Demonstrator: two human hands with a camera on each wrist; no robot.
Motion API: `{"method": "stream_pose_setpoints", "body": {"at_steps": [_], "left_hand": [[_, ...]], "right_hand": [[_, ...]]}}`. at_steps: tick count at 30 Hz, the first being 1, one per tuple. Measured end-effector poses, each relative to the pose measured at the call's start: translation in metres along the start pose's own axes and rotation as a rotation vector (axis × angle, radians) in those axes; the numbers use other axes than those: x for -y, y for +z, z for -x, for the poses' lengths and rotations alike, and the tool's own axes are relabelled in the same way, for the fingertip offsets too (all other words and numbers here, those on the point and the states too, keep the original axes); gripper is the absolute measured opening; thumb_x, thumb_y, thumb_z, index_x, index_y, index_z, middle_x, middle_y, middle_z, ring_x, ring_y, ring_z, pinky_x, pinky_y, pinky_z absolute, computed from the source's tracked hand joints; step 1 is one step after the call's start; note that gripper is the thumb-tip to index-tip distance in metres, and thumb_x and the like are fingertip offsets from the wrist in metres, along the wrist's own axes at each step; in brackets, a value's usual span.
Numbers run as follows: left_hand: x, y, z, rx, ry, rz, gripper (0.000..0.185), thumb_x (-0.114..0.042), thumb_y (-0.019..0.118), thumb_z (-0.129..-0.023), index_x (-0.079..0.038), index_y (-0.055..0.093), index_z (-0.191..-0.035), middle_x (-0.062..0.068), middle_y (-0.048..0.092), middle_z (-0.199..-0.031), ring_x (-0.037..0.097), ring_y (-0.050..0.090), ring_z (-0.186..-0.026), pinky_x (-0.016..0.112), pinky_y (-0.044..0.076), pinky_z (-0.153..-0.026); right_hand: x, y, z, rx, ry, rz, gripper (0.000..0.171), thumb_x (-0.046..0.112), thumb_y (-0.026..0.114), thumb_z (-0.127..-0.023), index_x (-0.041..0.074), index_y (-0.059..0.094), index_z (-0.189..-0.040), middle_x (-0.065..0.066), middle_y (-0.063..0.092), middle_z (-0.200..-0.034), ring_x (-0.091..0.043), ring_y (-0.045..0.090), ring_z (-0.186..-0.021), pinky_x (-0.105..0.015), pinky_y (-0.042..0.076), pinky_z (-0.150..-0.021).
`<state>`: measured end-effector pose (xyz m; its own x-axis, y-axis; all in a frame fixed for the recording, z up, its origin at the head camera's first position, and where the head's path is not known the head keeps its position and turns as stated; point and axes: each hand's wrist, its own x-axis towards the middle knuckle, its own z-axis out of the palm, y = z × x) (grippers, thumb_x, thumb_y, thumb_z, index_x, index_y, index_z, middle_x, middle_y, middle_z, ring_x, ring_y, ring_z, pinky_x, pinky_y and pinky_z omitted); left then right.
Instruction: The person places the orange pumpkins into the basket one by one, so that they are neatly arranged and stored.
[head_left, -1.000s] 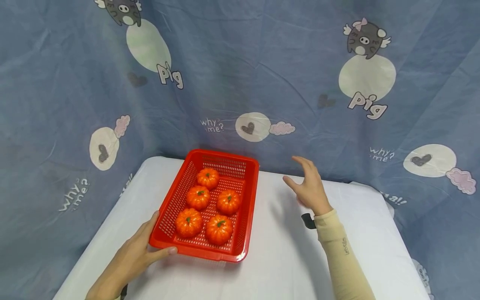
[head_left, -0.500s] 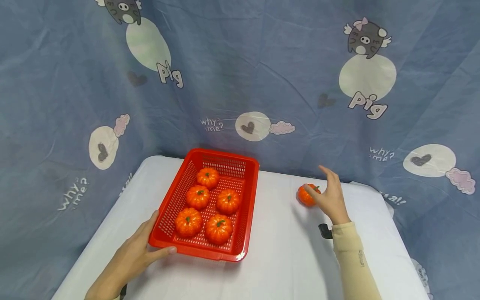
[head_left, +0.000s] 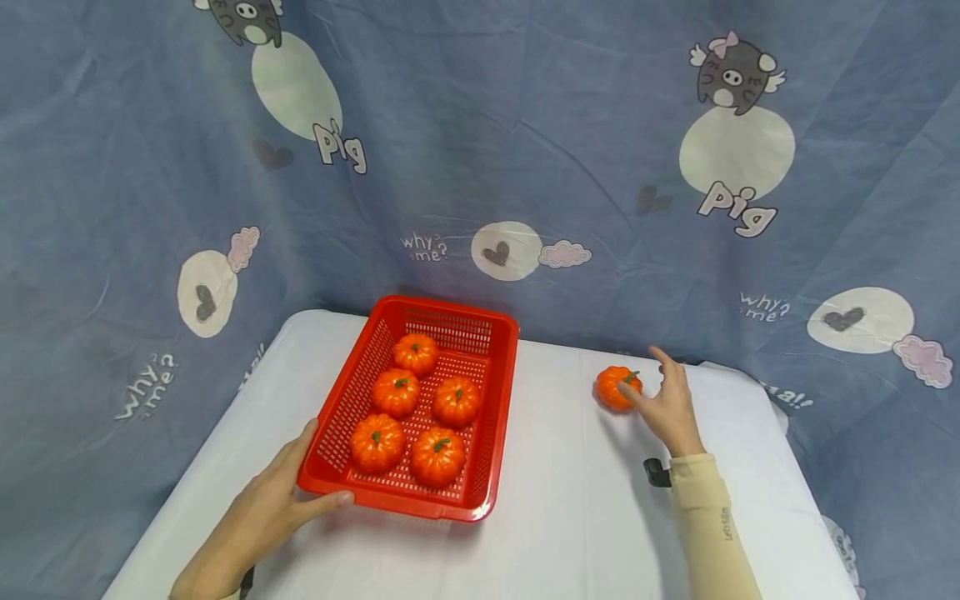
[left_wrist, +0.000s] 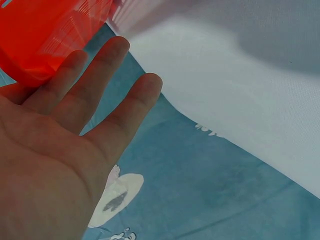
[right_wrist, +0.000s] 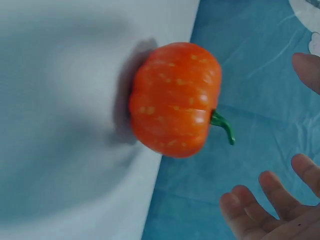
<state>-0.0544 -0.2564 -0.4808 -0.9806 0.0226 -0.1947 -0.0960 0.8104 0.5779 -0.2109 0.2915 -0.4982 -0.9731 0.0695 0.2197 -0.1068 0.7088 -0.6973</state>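
A red plastic basket (head_left: 500, 433) with perforated walls holds several small orange pumpkins (head_left: 397, 393). My left hand (head_left: 262, 508) rests against its near left corner, thumb along the front rim and a finger at the left side. In the left wrist view, the fingers (left_wrist: 131, 102) stretch out straight and spread beside the basket (left_wrist: 35, 60). To the right of the basket, a single orange pumpkin (head_left: 613, 388) with a green stem sits on the white table. Spread around its right side is my right hand (head_left: 670, 410); in the right wrist view the fingers stay apart from the pumpkin (right_wrist: 175, 100).
A white cloth covers the table (head_left: 558, 467). Behind it and at both sides hangs a blue curtain (head_left: 480, 150) with pig prints, close to the table's back edge. A black strap piece (head_left: 657, 472) shows at the right wrist.
My right hand has moved right and slightly toward me, away from the single pumpkin, which has come into view on the table. The left hand and the basket hold their place.
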Motion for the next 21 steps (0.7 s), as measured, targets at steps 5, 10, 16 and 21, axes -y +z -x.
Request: {"method": "stream_pose_setpoints", "body": {"at_steps": [5,10,16,21], "left_hand": [[0.000,0.000,0.000,0.010,-0.015,0.006,0.134,-0.083,0.068,-0.070,-0.016,0.000,-0.164,0.026,0.027,-0.161,0.048,0.040,-0.136,0.072,0.042,-0.098],[0.000,0.000,-0.001,0.008,-0.012,0.010,0.134,-0.083,0.068,-0.070,-0.017,-0.001,-0.164,0.026,0.027,-0.161,0.048,0.040,-0.137,0.072,0.041,-0.098],[-0.001,0.000,-0.001,0.007,-0.009,0.010,0.134,-0.083,0.067,-0.070,-0.018,-0.002,-0.164,0.026,0.027,-0.161,0.048,0.039,-0.137,0.072,0.041,-0.099],[0.000,0.001,-0.001,0.001,0.000,0.015,0.134,-0.083,0.067,-0.071,-0.017,-0.002,-0.164,0.025,0.027,-0.161,0.047,0.039,-0.137,0.072,0.041,-0.099]], "right_hand": [[-0.005,0.007,-0.003,0.029,0.040,-0.008,0.091,0.030,0.081,-0.088,0.003,0.028,-0.157,-0.032,0.034,-0.148,-0.047,0.036,-0.135,-0.064,0.035,-0.108],[-0.010,0.014,-0.006,0.075,0.115,-0.006,0.093,0.030,0.079,-0.089,0.000,0.023,-0.158,-0.032,0.030,-0.152,-0.048,0.035,-0.137,-0.063,0.034,-0.111],[-0.019,0.020,-0.007,0.106,0.166,-0.011,0.093,0.026,0.078,-0.089,-0.004,0.022,-0.157,-0.031,0.030,-0.155,-0.048,0.037,-0.137,-0.060,0.034,-0.113],[-0.024,0.025,-0.008,0.114,0.170,-0.032,0.092,0.022,0.079,-0.088,-0.005,0.024,-0.157,-0.031,0.031,-0.155,-0.048,0.039,-0.135,-0.059,0.036,-0.112]]}}
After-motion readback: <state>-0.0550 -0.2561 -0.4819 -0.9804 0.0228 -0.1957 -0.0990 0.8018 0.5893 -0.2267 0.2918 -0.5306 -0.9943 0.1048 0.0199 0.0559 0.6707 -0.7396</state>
